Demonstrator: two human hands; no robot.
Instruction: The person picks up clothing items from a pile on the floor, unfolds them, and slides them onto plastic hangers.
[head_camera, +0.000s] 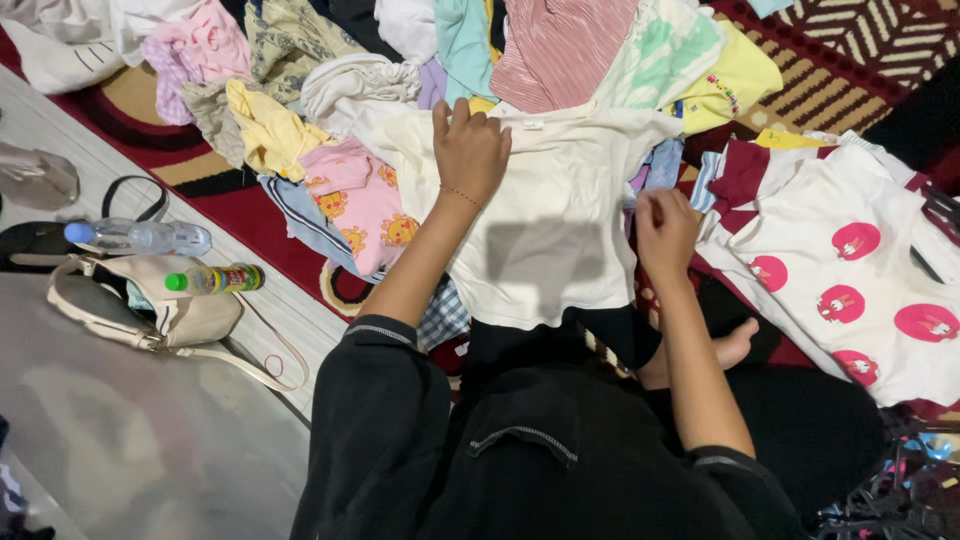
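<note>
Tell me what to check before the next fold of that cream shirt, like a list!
1. Cream shirt lies flat in front of the person: ok, spread out, front side mostly smooth.
2. Left hand pins the shirt: ok, it presses near the collar.
3. Right hand has the side edge: ok, fingers pinch the shirt's right edge.
4. Left sleeve free: cannot tell, it runs under the pile of clothes.
5. Room beside the shirt: not ok, the white shirt with pink circles lies close on the right.
6. Bottom hem straight: ok, it runs even above the lap.
</note>
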